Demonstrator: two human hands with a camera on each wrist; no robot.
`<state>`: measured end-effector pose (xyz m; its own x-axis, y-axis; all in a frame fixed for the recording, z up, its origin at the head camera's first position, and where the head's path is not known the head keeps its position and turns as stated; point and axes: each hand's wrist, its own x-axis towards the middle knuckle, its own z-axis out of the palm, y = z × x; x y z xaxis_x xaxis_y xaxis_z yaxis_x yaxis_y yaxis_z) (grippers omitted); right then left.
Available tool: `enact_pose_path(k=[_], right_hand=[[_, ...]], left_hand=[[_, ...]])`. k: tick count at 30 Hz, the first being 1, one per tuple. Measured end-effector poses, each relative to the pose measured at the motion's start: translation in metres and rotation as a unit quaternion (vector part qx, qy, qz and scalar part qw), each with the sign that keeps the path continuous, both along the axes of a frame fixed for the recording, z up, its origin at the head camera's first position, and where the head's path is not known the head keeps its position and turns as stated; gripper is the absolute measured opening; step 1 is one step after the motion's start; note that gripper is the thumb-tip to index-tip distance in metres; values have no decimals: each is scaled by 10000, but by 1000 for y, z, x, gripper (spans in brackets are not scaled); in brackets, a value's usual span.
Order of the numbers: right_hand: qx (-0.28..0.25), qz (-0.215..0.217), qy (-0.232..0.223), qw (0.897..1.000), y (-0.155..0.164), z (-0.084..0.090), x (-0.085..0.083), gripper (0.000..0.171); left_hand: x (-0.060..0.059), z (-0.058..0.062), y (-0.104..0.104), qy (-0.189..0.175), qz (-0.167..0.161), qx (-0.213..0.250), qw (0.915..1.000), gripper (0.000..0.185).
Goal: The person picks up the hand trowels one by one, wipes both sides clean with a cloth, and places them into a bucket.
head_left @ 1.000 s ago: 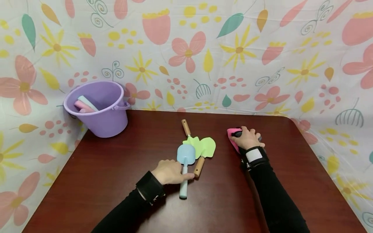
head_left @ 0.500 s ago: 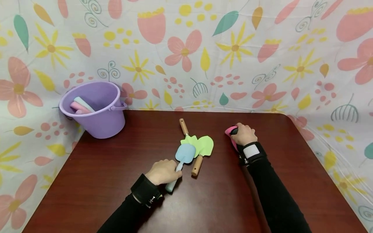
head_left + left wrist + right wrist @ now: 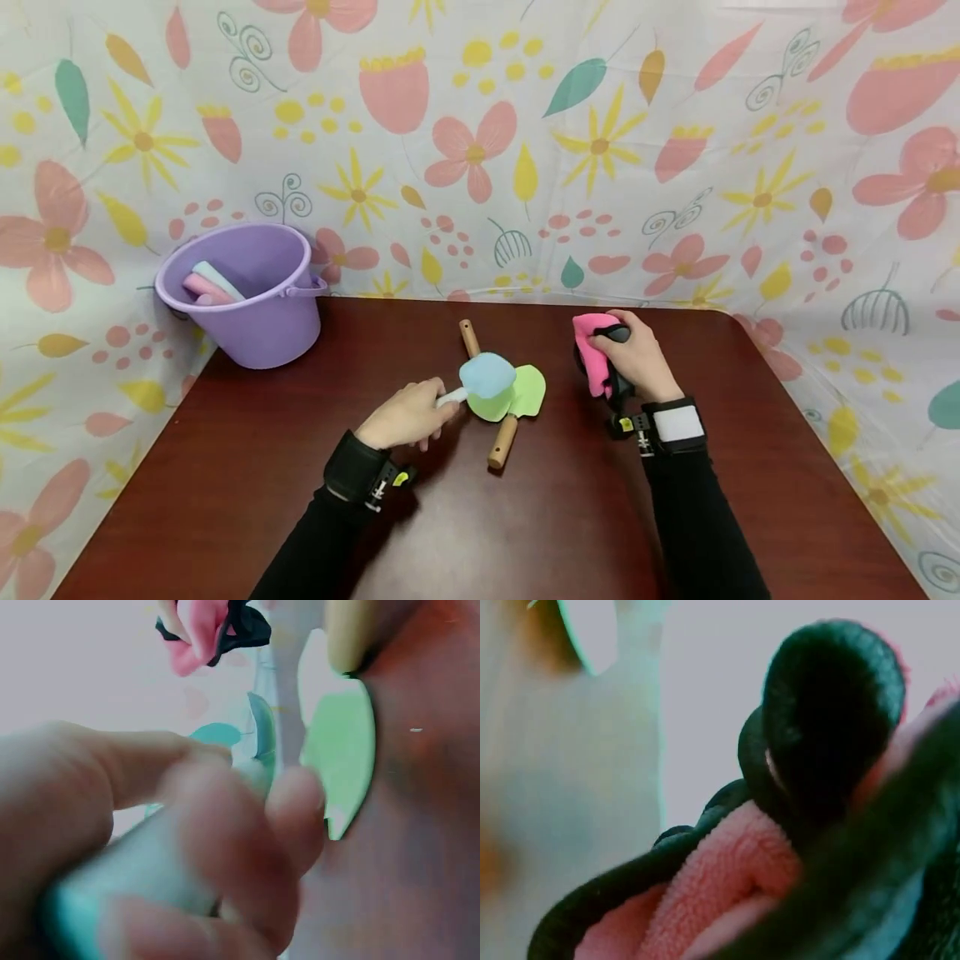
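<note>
My left hand (image 3: pixel 405 412) grips the handle of a light blue toy shovel (image 3: pixel 487 375), its blade lifted above the table and pointing right. In the left wrist view, fingers curl round the pale shovel handle (image 3: pixel 142 862). Under the blade lie green trowels with wooden handles; one trowel (image 3: pixel 530 390) shows its blade, while the other is mostly covered apart from its handle (image 3: pixel 469 337). On the right, my right hand (image 3: pixel 641 354) holds a pink and black fuzzy work glove (image 3: pixel 592 354). Close up, the right wrist view shows the glove's (image 3: pixel 727 874) pink pile and black finger-like ends.
A purple bucket (image 3: pixel 258 337) stands at the table's back left corner, with pink and pale blue handles (image 3: pixel 213 283) inside. The dark red-brown table (image 3: pixel 465 533) meets a flower-patterned sheet (image 3: pixel 465 242) along its back edge.
The shovel has turned and risen from the table in my left hand, its blade now over the trowels. My right hand has lifted the glove, so more pink shows.
</note>
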<state>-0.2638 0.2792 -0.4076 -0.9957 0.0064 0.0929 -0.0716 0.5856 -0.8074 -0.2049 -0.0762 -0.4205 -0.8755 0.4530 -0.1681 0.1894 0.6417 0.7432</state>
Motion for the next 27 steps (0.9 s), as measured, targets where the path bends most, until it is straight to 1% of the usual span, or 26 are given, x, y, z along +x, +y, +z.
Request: enact_pose_path(k=[2, 5, 8, 11, 14, 16, 18, 19, 21, 22, 23, 25, 27], right_hand=[[-475, 47, 89, 9988, -6, 6, 4, 60], [-967, 23, 297, 9949, -18, 16, 9, 55], [-1465, -14, 470, 9881, -32, 26, 12, 49], [-1821, -45, 695, 9808, -44, 36, 13, 48], [-2172, -136, 922, 9717, -51, 45, 17, 45], [-2493, -185, 1014, 9629, -55, 49, 21, 44], [-2835, -185, 1106, 9524, -59, 52, 23, 43], [-2940, -173, 1144, 9488, -61, 53, 24, 44], [-2937, -157, 1233, 9478, -66, 53, 25, 46], [-2833, -161, 1287, 9502, -69, 53, 26, 47], [-2705, -162, 1338, 9532, -71, 53, 26, 48], [-2283, -226, 1454, 9624, -75, 52, 26, 50], [-1867, -347, 1591, 9688, -78, 51, 27, 52]], left_hand=[[-5, 2, 1, 83, 14, 152, 9998, 18], [-14, 7, 4, 213, -10, 364, 9991, 17], [-23, 13, 8, 343, 75, 510, 9981, 16], [-32, 22, 11, 597, 129, 674, 9959, 16], [-42, 29, 14, 799, 76, 903, 9927, 25], [-46, 33, 15, 894, 24, 979, 9912, 30], [-50, 37, 15, 995, 1, 993, 9901, 31], [-51, 39, 15, 1029, 24, 987, 9898, 29], [-52, 41, 16, 1116, 17, 947, 9892, 23], [-51, 42, 18, 1143, 42, 936, 9890, 21], [-50, 43, 19, 1153, 87, 948, 9888, 20], [-47, 45, 23, 1087, 168, 1057, 9883, 18], [-44, 47, 30, 1117, 200, 1109, 9873, 19]])
